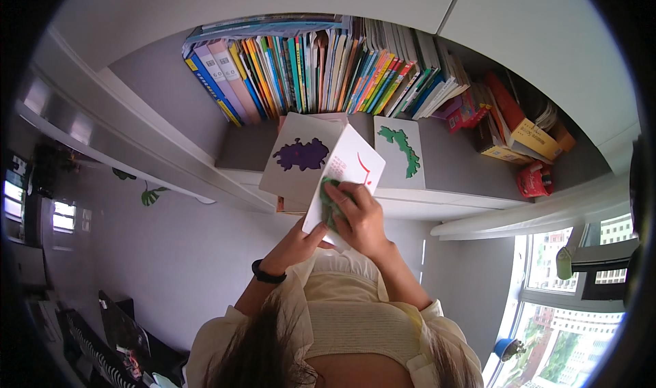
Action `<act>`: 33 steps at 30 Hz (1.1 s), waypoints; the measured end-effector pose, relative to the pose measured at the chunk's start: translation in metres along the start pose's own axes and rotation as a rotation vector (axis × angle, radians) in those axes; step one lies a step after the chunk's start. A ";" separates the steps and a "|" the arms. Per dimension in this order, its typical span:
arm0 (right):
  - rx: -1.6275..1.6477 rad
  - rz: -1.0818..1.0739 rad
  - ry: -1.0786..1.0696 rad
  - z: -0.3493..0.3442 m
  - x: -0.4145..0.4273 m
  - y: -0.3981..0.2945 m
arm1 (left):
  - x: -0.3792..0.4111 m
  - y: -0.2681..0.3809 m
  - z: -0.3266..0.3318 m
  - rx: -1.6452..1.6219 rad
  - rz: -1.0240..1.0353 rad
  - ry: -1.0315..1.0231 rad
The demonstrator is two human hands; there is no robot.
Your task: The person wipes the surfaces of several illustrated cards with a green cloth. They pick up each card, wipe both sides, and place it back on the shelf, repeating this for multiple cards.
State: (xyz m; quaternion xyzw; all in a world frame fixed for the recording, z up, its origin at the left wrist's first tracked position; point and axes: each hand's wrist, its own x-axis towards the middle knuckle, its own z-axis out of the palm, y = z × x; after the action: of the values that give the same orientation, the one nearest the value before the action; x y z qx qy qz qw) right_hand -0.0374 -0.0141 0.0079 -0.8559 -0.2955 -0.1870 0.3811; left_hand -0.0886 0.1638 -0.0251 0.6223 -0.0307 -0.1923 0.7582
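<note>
My left hand (302, 242) grips the lower edge of a white card (370, 155), which is tilted up in front of my body. A red curved line and small red writing mark its face. My right hand (363, 216) presses a green piece (329, 216) against the card. Fingers hide much of it, and I cannot tell whether it is cloth or a cut-out shape. Behind the card, a pale board (279, 180) with a purple irregular shape (302, 154) lies on a stack at the shelf edge. To the right lies another pale board (387, 170) with a long green shape (402, 144).
A row of books and binders (307, 75) fills the back of the grey shelf (451, 167). At the right stand boxes (533, 137) and a red container (535, 179). White cabinet doors (502, 19) hang above; a window (558, 306) is at lower right.
</note>
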 end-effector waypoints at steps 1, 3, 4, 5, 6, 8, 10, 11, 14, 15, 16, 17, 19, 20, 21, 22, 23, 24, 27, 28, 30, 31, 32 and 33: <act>-0.027 0.016 0.039 0.000 0.001 0.005 | -0.002 0.004 0.000 0.034 -0.046 -0.049; -0.050 0.040 0.104 -0.007 0.007 0.017 | -0.005 0.010 0.001 0.101 -0.137 -0.148; -0.073 0.064 0.121 -0.010 0.011 0.020 | -0.009 0.013 0.005 0.043 -0.125 -0.166; -0.097 0.087 0.138 -0.014 0.015 0.024 | -0.012 0.015 0.006 0.070 -0.108 -0.154; -0.084 0.137 0.149 -0.016 0.016 0.031 | -0.015 0.016 0.007 0.098 -0.090 -0.146; -0.138 0.151 0.205 -0.020 0.021 0.047 | -0.017 0.011 0.006 0.115 -0.067 -0.138; -0.172 0.245 0.208 -0.024 0.020 0.061 | -0.018 0.001 0.001 0.093 -0.058 -0.135; -0.203 0.298 0.210 -0.026 0.017 0.071 | -0.018 0.001 0.001 0.062 -0.084 -0.124; -0.217 0.386 0.313 -0.035 0.002 0.093 | -0.016 0.014 0.000 -0.027 -0.114 -0.045; -0.201 0.399 0.364 -0.034 -0.002 0.096 | -0.015 0.017 0.001 -0.058 -0.091 0.013; -0.164 0.411 0.379 -0.038 -0.003 0.086 | -0.015 0.018 0.002 -0.098 -0.071 0.071; -0.132 0.354 0.309 -0.040 -0.001 0.071 | -0.011 0.018 0.002 -0.132 -0.040 0.103; -0.078 0.254 0.172 -0.042 0.003 0.030 | -0.003 0.016 0.004 -0.204 0.012 0.153; -0.062 0.160 0.067 -0.042 0.003 0.011 | 0.002 0.009 0.005 -0.252 0.051 0.167; -0.040 0.064 -0.033 -0.037 0.001 -0.003 | 0.005 0.007 0.005 -0.230 0.039 0.143; -0.056 0.016 -0.069 -0.028 -0.002 -0.011 | 0.007 0.007 0.005 -0.211 0.024 0.115; -0.071 -0.033 -0.106 -0.021 -0.006 -0.015 | 0.010 0.006 0.006 -0.193 0.010 0.087; -0.119 -0.044 -0.091 -0.018 -0.008 -0.012 | 0.011 0.006 0.008 -0.187 0.051 0.101; -0.123 0.008 0.031 -0.022 -0.003 -0.001 | 0.002 0.019 0.012 -0.179 0.012 0.065; -0.137 0.038 0.073 -0.024 -0.001 0.004 | 0.000 0.023 0.015 -0.162 0.021 0.050; -0.139 0.104 0.102 -0.024 0.000 0.023 | -0.004 0.028 0.019 -0.124 0.044 0.023; -0.148 0.139 0.119 -0.025 0.001 0.033 | -0.004 0.028 0.019 -0.119 0.032 0.016; -0.146 0.173 0.143 -0.026 0.002 0.040 | -0.005 0.028 0.019 -0.114 0.020 0.010; -0.172 0.188 0.165 -0.027 0.004 0.049 | -0.006 0.027 0.019 -0.107 0.008 0.008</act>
State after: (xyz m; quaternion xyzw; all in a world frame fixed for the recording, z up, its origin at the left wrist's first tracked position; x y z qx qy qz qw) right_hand -0.0052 -0.0593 0.0014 -0.8909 -0.1645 -0.2449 0.3454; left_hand -0.0922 0.1525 0.0062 0.5815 -0.0197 -0.1880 0.7913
